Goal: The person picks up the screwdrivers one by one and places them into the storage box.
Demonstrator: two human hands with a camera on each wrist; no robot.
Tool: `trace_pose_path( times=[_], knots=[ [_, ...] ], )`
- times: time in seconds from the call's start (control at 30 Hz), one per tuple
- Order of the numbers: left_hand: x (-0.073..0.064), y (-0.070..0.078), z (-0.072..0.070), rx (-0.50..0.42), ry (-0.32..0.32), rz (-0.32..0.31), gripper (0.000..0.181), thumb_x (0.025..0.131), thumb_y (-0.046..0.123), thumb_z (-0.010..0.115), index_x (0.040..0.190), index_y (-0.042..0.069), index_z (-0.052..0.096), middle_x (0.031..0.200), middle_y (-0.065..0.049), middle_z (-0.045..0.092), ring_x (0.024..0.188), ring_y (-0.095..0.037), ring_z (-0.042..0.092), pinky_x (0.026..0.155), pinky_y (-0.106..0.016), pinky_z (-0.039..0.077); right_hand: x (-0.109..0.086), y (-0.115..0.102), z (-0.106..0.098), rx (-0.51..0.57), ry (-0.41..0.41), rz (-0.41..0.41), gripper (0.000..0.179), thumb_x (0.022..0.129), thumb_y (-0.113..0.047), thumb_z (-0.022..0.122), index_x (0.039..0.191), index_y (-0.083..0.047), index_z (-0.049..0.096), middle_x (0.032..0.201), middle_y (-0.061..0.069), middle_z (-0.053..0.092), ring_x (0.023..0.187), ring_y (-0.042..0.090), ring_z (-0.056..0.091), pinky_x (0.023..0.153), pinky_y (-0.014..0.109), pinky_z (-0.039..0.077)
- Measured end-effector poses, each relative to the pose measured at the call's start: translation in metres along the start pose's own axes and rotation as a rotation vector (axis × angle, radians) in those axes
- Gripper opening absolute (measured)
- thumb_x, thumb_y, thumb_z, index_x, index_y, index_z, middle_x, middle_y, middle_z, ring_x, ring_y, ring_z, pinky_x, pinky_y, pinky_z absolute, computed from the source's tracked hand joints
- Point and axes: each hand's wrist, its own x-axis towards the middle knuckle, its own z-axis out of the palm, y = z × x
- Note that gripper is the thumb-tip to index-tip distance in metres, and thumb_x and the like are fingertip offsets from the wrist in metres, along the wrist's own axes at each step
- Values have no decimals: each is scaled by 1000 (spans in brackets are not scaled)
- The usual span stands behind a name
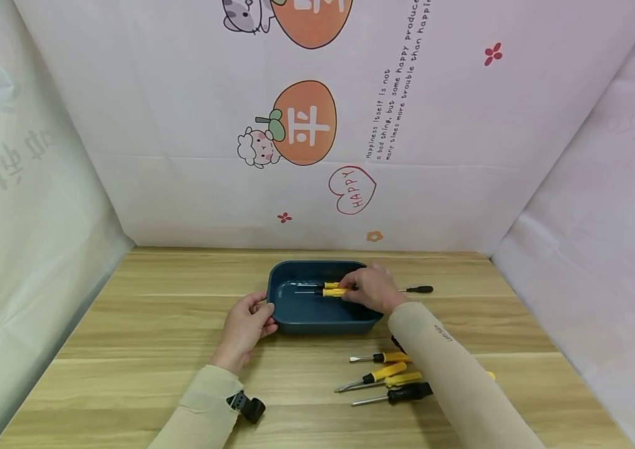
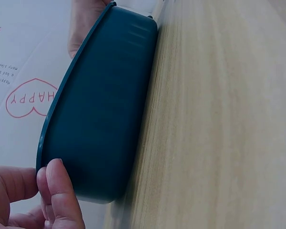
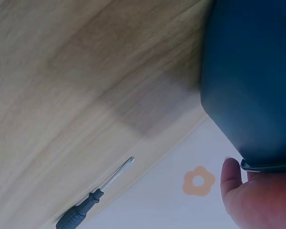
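A dark blue rectangular bin (image 1: 329, 327) stands on the wooden table. My left hand (image 1: 246, 325) pinches its left end at the rim, and in the left wrist view the thumb and fingers (image 2: 62, 195) grip the edge of the bin (image 2: 95, 105). My right hand (image 1: 373, 288) reaches over the bin's right side, its fingertips pinching the yellow handle of a screwdriver (image 1: 333, 292) low inside. A second yellow-handled screwdriver (image 1: 330, 285) lies alongside, its handle end hidden by the fingers. In the right wrist view the bin hides most of the right hand (image 3: 262, 200).
Right of the bin lies a black-handled screwdriver (image 1: 421, 289). Nearer, several screwdrivers lie partly under the right forearm, among them a yellow-handled one (image 1: 389, 372) and a black-handled one (image 1: 407, 393). A printed white sheet (image 1: 211, 206) rises behind the table (image 1: 143, 312).
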Motion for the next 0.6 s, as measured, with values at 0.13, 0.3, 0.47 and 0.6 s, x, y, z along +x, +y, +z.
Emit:
trace_pose_path(
  times=[0.13, 0.3, 0.47, 0.6],
  knots=[
    [1, -1, 0, -2, 2, 2, 43, 105, 8, 59, 147, 0, 54, 103, -10, 55, 81, -16, 61, 70, -22, 61, 0, 0, 2, -5, 6, 10, 22, 94, -31, 79, 115, -23, 80, 107, -10, 78, 103, 23, 55, 97, 55, 42],
    [0, 0, 0, -5, -2, 4, 44, 105, 8, 59, 147, -1, 53, 104, -11, 56, 82, -16, 61, 70, -22, 61, 1, -1, 4, -28, 6, 24, 21, 95, -30, 79, 115, -24, 80, 110, -8, 78, 104, 24, 53, 95, 54, 43],
    [0, 0, 0, -1, -6, 9, 44, 105, 8, 59, 147, -1, 53, 104, -10, 55, 82, -16, 61, 70, -22, 61, 2, -2, 6, -59, 3, 31, 20, 95, -29, 78, 114, -24, 81, 108, -9, 78, 102, 21, 54, 92, 50, 42],
    [0, 0, 0, -2, -6, 8, 43, 105, 8, 59, 147, -1, 53, 104, -10, 55, 82, -16, 61, 70, -22, 61, 2, -2, 7, -96, 4, 31, 19, 95, -30, 79, 114, -25, 81, 106, -10, 78, 100, 20, 54, 92, 50, 43]
  ],
)
